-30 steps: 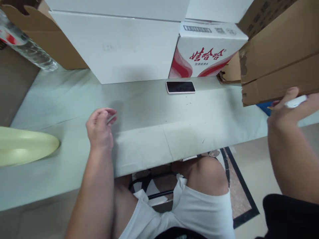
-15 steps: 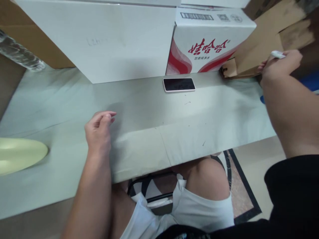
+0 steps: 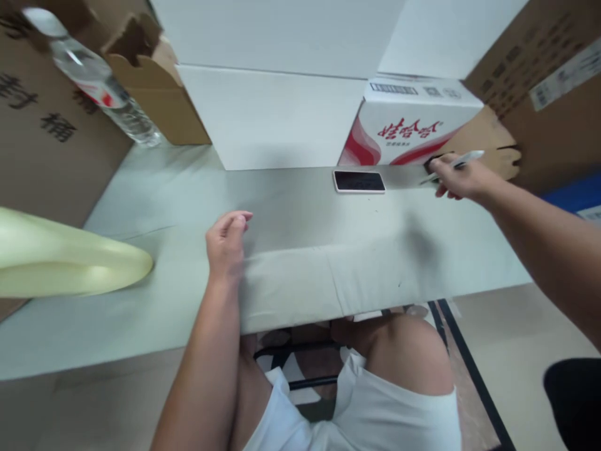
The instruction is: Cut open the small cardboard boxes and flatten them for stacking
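My right hand [image 3: 462,178] is closed around a slim white pen [image 3: 471,157], held above the right part of the table. The pen's thin end points left and down. My left hand [image 3: 228,237] rests at the table's near left-middle, fingers curled and thumb against them, with nothing visible in it. Between the hands, farther back, a phone [image 3: 359,181] with a dark screen lies flat in front of a white and red carton [image 3: 406,128].
Large white boxes [image 3: 277,119] stand along the back. At left are a clear water bottle [image 3: 101,88], an open brown carton [image 3: 164,103] and a pale yellow, smooth object [image 3: 70,257]. A brown box [image 3: 544,75] stands at right. A pale sheet covers the table [image 3: 291,282].
My right hand has come left and down with the pen, from beside the brown cardboard to nearer the phone. The view has shifted left; my left hand keeps its curled pose.
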Tool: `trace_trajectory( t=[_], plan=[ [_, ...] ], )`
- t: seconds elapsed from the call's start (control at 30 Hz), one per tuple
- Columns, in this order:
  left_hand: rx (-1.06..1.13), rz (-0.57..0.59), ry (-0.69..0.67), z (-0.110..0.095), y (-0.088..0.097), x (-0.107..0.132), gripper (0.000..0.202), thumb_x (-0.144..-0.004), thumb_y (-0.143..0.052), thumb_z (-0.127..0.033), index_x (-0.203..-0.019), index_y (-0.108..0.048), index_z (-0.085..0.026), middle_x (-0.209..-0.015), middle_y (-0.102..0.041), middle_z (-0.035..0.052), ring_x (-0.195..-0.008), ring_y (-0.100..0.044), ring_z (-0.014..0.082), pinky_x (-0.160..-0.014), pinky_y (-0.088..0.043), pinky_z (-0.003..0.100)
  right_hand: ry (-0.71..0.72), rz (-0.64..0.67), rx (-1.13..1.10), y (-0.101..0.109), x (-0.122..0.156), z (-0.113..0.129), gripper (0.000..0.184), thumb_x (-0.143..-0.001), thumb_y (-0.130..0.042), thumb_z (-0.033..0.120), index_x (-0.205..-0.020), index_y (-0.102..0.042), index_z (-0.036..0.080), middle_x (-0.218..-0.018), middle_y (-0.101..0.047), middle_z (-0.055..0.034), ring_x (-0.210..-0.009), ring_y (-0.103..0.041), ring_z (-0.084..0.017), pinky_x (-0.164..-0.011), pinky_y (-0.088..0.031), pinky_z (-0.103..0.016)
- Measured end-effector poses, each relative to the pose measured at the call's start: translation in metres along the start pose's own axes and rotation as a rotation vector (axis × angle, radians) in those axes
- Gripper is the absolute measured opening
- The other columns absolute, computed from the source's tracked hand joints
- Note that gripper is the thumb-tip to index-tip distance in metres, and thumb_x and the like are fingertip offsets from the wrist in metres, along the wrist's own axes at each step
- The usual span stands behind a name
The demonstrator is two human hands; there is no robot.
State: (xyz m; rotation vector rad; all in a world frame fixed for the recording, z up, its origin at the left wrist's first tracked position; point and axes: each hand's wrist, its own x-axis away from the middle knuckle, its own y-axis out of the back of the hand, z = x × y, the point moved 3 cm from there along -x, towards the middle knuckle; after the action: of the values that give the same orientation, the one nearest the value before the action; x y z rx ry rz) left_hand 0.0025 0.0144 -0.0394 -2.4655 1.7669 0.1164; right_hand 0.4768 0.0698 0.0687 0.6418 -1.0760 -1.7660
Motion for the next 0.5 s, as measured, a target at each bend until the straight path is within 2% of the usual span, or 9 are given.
trace_trajectory(
  t=[0.07, 0.17, 0.27, 0.37, 0.5],
  plan=[
    [0.01, 0.003, -0.004, -0.003, 0.006, 0.0, 0.029, -0.081, -0.07, -0.049, -0.081, -0.076, -0.021, -0.09, -0.072, 0.0061, -0.091, -0.066, 0.0202, -0.084, -0.053, 0.03, 0.126, 0.092, 0.048, -0.016, 0.015, 0.043, 0.014, -0.1, -0.062, 0.025, -0.095, -0.071, 0.015, -0.049, -0.061, -0.0009, -0.041, -0.05, -0.01, -0.057, -0.039, -0.031],
    [0.026, 0.006, 0.005, -0.009, 0.015, -0.001, 0.031, -0.082, -0.068, -0.051, -0.084, -0.076, -0.021, -0.094, -0.074, 0.0068, -0.098, -0.068, 0.0217, -0.085, -0.053, 0.03, 0.371, 0.131, 0.109, -0.044, 0.042, 0.112, 0.004, -0.089, -0.072, 0.018, -0.088, -0.076, 0.018, -0.072, -0.069, -0.0044, -0.065, -0.056, -0.015, -0.072, -0.043, -0.034],
    [0.07, -0.004, 0.022, -0.015, 0.025, -0.002, 0.034, -0.082, -0.068, -0.054, -0.085, -0.074, -0.021, -0.093, -0.075, 0.0059, -0.097, -0.07, 0.0216, -0.086, -0.054, 0.031, 0.618, 0.221, 0.127, -0.081, 0.074, 0.181, 0.01, -0.083, -0.068, 0.017, -0.087, -0.077, 0.02, -0.097, -0.075, -0.0073, -0.087, -0.062, -0.023, -0.083, -0.046, -0.037],
    [0.139, -0.02, 0.04, -0.02, 0.033, -0.003, 0.037, -0.082, -0.067, -0.058, -0.083, -0.073, -0.021, -0.088, -0.074, 0.0053, -0.09, -0.07, 0.0204, -0.083, -0.054, 0.031, 0.884, 0.311, 0.096, -0.127, 0.102, 0.251, 0.018, -0.083, -0.058, 0.021, -0.09, -0.075, 0.018, -0.102, -0.074, -0.0103, -0.093, -0.066, -0.028, -0.088, -0.052, -0.041],
    [0.219, -0.008, 0.032, -0.023, 0.04, -0.004, 0.037, -0.085, -0.066, -0.056, -0.079, -0.072, -0.02, -0.078, -0.069, 0.0039, -0.078, -0.065, 0.0172, -0.079, -0.052, 0.031, 1.063, 0.348, -0.069, -0.202, 0.112, 0.347, 0.016, -0.089, -0.054, 0.023, -0.089, -0.07, 0.019, -0.104, -0.075, -0.0097, -0.101, -0.069, -0.029, -0.097, -0.058, -0.046]
  ],
)
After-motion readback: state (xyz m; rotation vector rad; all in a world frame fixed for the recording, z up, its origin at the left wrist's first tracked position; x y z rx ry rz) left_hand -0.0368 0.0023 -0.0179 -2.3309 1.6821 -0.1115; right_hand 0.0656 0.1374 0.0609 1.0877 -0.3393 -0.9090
